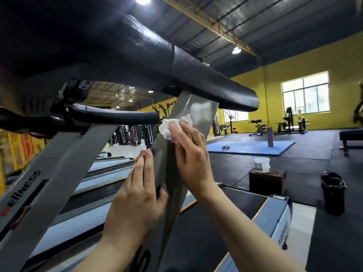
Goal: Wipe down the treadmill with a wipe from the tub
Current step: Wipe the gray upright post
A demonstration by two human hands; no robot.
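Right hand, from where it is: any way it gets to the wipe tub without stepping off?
Probably not. The right hand presses the wipe on the grey upright; the tub sits on a wooden box on the floor beyond the treadmill's side rail, seemingly past arm's reach.

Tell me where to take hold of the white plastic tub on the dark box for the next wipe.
Judging from its pose, grip the white plastic tub round its side wall just below the lid rim, from above: it stands upright on the dark wooden box with open floor around.
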